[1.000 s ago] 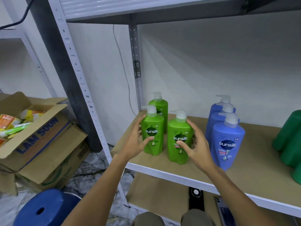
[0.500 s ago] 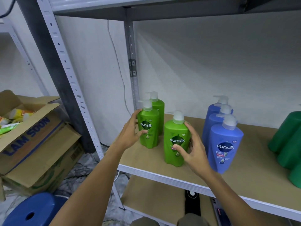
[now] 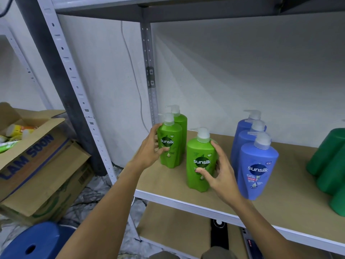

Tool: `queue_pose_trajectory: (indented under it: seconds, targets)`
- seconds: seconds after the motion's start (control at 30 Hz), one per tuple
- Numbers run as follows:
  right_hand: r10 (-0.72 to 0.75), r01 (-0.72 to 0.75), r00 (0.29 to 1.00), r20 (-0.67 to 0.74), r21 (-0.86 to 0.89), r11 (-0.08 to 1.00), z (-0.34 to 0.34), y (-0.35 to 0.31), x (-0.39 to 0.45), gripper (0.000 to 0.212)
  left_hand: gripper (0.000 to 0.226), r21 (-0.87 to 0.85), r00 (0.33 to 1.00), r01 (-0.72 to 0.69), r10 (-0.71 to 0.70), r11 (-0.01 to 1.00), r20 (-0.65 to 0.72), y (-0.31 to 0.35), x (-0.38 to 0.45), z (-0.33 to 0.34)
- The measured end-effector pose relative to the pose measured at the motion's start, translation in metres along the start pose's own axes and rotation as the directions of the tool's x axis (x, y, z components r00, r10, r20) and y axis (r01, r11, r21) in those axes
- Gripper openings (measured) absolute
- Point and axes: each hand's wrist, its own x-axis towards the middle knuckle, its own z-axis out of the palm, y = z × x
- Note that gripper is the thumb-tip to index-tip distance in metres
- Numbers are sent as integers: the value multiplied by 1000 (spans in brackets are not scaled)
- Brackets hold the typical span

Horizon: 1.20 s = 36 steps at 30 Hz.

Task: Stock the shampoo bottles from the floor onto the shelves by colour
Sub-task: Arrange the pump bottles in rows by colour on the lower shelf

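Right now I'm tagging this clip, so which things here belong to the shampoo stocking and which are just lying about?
Job:
- left hand gripping middle green bottle
- right hand gripping front green bottle
- back green bottle
- blue bottles
- shelf

Lying about:
- cardboard boxes
- blue stool
- dark green containers

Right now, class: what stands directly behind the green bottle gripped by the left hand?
Behind the green bottle that the left hand grips stands a second green pump bottle. Only its pump and right side show. Its label and base are covered by the front bottle.
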Motion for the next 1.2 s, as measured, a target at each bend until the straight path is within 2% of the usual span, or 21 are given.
queue_pose_trajectory:
  seconds: [0.43, 0.73, 0.93, 1.03, 1.2]
  targets:
    - [27, -27, 1000, -14, 33, 999, 3, 4, -2, 92, 85, -22, 999, 17, -17, 1000, -34, 0, -1, 3]
    - [39, -39, 999, 10, 40, 998, 5, 8, 0, 94, 91, 37, 997, -2, 5, 999, -73, -6, 1, 4]
    - [37, -37, 999, 22, 23, 999, 5, 7, 0, 95, 91, 14, 998, -9, 10, 1000, -69, -9, 2, 5]
    - [42, -41, 999, 25, -38, 998, 7, 2, -3, 100, 96, 15, 999, -21, 22, 1000, -43, -11, -2, 9]
    - [37, -34, 999, 35, -78, 996, 7, 0, -6, 104, 101, 99, 998, 65, -66, 993, 9, -22, -32, 19]
